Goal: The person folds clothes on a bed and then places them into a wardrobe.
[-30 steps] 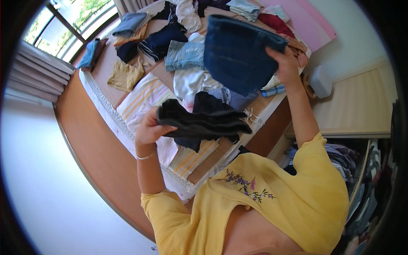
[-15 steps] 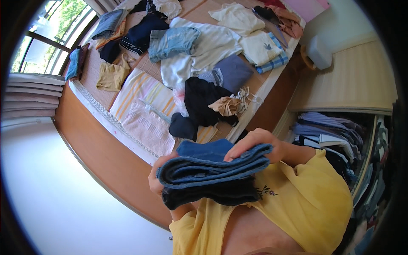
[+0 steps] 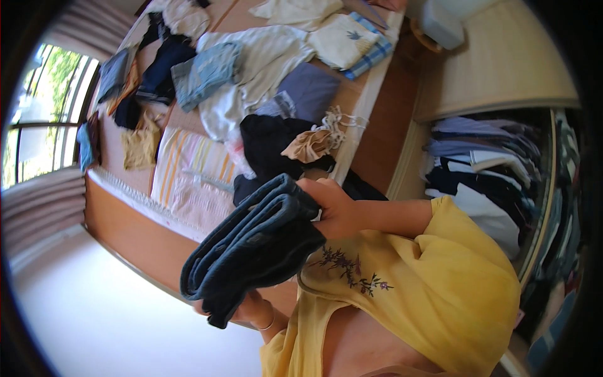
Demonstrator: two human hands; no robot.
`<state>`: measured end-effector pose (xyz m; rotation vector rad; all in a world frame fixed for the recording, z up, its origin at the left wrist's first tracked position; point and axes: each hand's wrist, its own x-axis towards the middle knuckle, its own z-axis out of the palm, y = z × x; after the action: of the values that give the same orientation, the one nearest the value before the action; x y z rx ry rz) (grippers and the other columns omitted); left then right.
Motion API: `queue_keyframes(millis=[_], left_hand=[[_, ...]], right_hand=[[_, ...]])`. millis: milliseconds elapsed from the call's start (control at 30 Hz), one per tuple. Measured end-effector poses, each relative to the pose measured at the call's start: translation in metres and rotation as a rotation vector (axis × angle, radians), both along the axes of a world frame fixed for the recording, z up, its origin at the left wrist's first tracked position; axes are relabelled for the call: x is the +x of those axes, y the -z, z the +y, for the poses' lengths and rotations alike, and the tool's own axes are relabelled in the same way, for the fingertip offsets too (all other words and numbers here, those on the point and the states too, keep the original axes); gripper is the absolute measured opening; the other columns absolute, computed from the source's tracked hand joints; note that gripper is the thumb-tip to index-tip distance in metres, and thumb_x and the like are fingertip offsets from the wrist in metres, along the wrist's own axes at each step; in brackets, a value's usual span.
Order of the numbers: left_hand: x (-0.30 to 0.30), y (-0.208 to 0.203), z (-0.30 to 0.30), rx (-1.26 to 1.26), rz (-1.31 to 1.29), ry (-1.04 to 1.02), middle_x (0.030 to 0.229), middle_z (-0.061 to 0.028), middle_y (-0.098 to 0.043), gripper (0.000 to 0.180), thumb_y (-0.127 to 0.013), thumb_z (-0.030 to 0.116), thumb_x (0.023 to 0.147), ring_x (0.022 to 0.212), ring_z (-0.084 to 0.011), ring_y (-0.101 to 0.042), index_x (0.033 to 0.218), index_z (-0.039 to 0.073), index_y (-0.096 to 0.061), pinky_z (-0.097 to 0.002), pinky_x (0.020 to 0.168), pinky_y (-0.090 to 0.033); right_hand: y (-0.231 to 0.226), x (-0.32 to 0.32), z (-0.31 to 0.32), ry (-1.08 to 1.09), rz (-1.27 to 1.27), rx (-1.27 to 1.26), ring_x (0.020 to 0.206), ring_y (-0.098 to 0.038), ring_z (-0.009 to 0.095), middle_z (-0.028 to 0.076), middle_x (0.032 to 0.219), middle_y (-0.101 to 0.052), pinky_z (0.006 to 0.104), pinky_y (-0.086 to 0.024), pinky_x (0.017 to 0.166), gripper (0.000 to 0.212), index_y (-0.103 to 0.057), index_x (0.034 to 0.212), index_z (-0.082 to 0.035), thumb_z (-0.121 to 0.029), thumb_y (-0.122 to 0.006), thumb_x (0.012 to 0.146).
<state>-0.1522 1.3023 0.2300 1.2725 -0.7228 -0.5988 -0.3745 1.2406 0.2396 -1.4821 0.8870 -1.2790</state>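
A bundle of folded dark blue jeans [image 3: 248, 223] is held up in front of my yellow top, tilted with its right end higher. Against its underside lies a folded black garment [image 3: 270, 261]. My right hand [image 3: 330, 204] grips the upper right end, its fingers partly behind the cloth. At the lower left end my left hand [image 3: 251, 308] holds the bundle from beneath, with most of its fingers hidden. Beyond the bundle, on the bed, a rumpled black garment [image 3: 267, 141] lies beside a tan cloth with pale strings [image 3: 308, 144].
Across the bed lie light blue denim shorts [image 3: 207, 72], a white garment [image 3: 264, 63], a striped towel [image 3: 188, 157], a grey-blue folded cloth [image 3: 311, 91] and a beige top [image 3: 139, 147]. On the right stands an open wardrobe with stacked clothes [image 3: 483, 151]. A curtain [image 3: 44, 201] hangs below the window.
The bundle has moved left and tilted, its left end dropping. My right hand has shifted to its upper right end, my left hand lower. The view has turned somewhat to the right.
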Motion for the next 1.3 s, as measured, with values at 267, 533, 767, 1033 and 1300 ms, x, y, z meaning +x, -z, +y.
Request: queue_keyframes(millis=[267, 533, 767, 1033, 1300], left_hand=[[-0.076, -0.005, -0.092, 0.044, -0.100, 0.561, 0.111, -0.0127, -0.049, 0.055, -0.060, 0.014, 0.065, 0.101, -0.0263, -0.049, 0.116, 0.003, -0.041, -0.0364, 0.085, -0.044], [-0.235, -0.016, -0.073, -0.045, -0.111, 1.180, 0.112, -0.0134, -0.048, 0.055, -0.061, 0.018, 0.067, 0.101, -0.0267, -0.049, 0.117, 0.001, -0.041, -0.0364, 0.087, -0.042], [-0.341, -0.037, -0.012, -0.085, -0.065, 1.591, 0.113, -0.0139, -0.048, 0.056, -0.062, 0.021, 0.069, 0.101, -0.0272, -0.049, 0.117, 0.000, -0.041, -0.0365, 0.088, -0.041], [-0.440, -0.073, 0.052, -0.151, -0.019, 1.861, 0.114, -0.0146, -0.048, 0.057, -0.063, 0.025, 0.072, 0.102, -0.0277, -0.049, 0.118, -0.001, -0.042, -0.0365, 0.089, -0.040], [-0.526, -0.122, 0.121, -0.140, 0.317, 2.151, 0.112, -0.0175, -0.050, 0.058, -0.066, 0.028, 0.072, 0.098, -0.0275, -0.050, 0.111, -0.009, -0.046, -0.0346, 0.089, -0.039]], right_hand=[[-0.042, -0.093, 0.034, 0.059, -0.004, -0.231, 0.070, -0.059, 0.026, 0.013, 0.076, -0.059, 0.0300, -0.043, 0.058, 0.034, -0.051, 0.101, -0.003, -0.013, -0.066, 0.072], [-0.076, -0.187, 0.142, 0.665, 0.050, -0.233, 0.077, -0.060, 0.015, 0.012, 0.082, -0.061, 0.0284, -0.043, 0.062, 0.037, -0.049, 0.103, 0.001, -0.011, -0.067, 0.073], [-0.091, -0.262, 0.254, 1.132, 0.265, -0.131, 0.092, -0.054, 0.020, 0.012, 0.106, -0.053, 0.0300, -0.043, 0.076, 0.068, -0.029, 0.125, -0.004, -0.015, -0.069, 0.071], [-0.083, -0.325, 0.368, 0.958, 0.048, -0.271, 0.104, -0.044, 0.016, 0.010, 0.121, -0.042, 0.0302, -0.038, 0.087, 0.104, -0.006, 0.136, -0.006, -0.019, -0.078, 0.062], [-0.081, -0.326, 0.442, 1.189, 0.016, -0.090, 0.100, -0.047, 0.013, 0.008, 0.111, -0.051, 0.0277, -0.039, 0.085, 0.082, -0.035, 0.121, 0.002, -0.022, -0.081, 0.057]])
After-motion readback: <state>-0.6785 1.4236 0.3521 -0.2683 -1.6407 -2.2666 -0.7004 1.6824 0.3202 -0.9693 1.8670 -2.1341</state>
